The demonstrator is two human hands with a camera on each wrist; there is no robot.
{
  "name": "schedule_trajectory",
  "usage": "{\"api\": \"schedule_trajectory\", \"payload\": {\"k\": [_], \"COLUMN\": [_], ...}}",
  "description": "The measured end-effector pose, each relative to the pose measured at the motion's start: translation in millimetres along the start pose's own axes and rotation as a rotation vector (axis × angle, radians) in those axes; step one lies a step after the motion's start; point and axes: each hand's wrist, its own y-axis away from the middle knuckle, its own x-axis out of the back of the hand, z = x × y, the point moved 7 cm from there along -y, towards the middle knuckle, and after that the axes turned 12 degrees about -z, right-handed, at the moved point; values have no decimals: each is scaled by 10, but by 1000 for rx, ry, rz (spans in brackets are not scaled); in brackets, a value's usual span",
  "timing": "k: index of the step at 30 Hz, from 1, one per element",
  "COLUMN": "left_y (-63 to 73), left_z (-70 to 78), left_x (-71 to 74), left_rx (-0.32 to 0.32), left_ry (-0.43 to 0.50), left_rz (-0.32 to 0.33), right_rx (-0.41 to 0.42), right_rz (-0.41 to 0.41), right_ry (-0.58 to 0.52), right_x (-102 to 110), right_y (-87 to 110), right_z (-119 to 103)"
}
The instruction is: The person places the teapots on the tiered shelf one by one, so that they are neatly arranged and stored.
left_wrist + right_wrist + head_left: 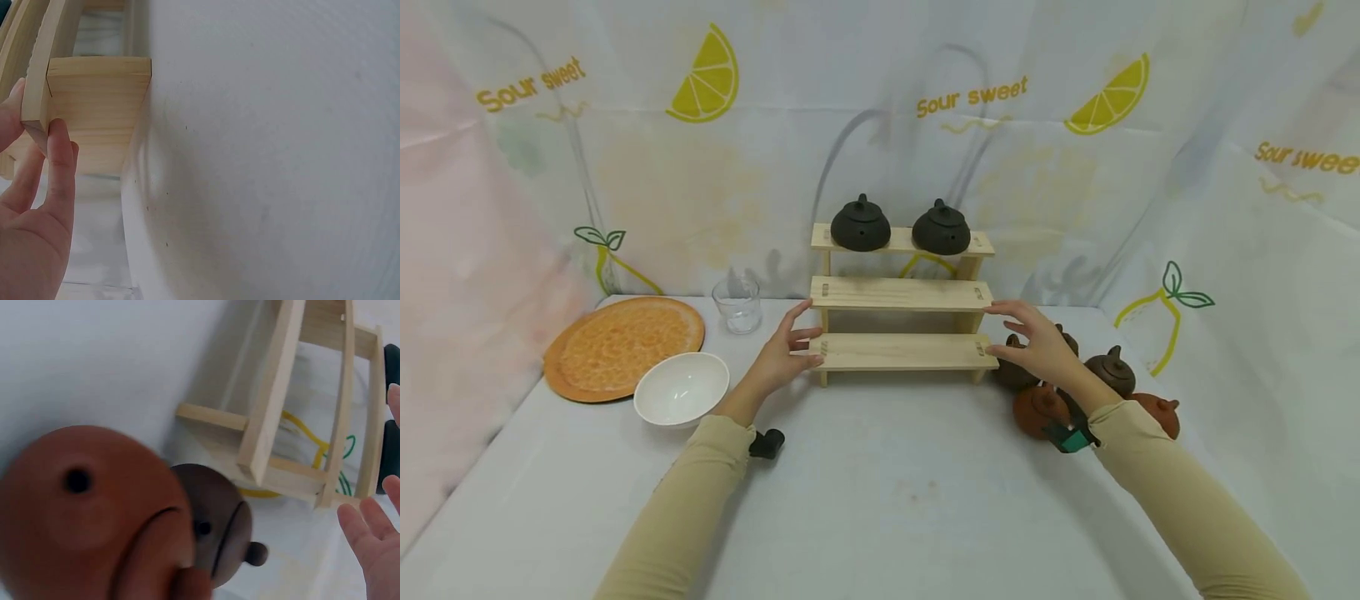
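Note:
A three-tier wooden display shelf (904,352) stands against the back cloth. Two dark teapots (861,225) sit on its top tier. My left hand (784,354) grips the left end of the bottom board; in the left wrist view its thumb lies on one face of the board (36,94) and its fingers on the other. At the shelf's right end is my right hand (1033,343), fingers spread and loosely bent near the middle and bottom boards. In the right wrist view, the visible fingers (369,528) hold nothing, and whether they touch the wood I cannot tell.
Several brown and reddish teapots (1111,372) cluster at the right, partly under my right wrist. On the left are a round pizza-patterned mat (617,342), a white bowl (682,388) and a clear glass (737,307). Printed cloth (775,167) hangs behind the white table.

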Motion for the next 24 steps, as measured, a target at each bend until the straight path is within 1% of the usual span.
{"api": "schedule_trajectory", "payload": {"k": [2,5,7,10,12,15,19,24], "left_y": [0,-1,-2,-6,-3,4,10,-1], "left_z": [1,1,-9,-26,-20,-12,-11,5], "left_x": [3,-2,-7,-10,-12,-13,-7,-2], "left_rx": [-1,-2,2,7,2,0,12,1], "left_ry": [5,9,8,11,12,13,13,25], "left_rz": [1,2,-2,1,2,6,11,3], "right_rx": [-7,-17,-22,-24,-42,-62,-95,-180], "right_rz": [0,-7,-6,5,14,18,33,31], "right_ry": [8,15,25,55,76,85,68,43], "right_x": [-19,-45,-62,-81,-88,-96,-106,-153], "right_y": [81,210,292,420,523,658,814,968], "right_z": [2,-68,-39,147,265,311,339,421]}}
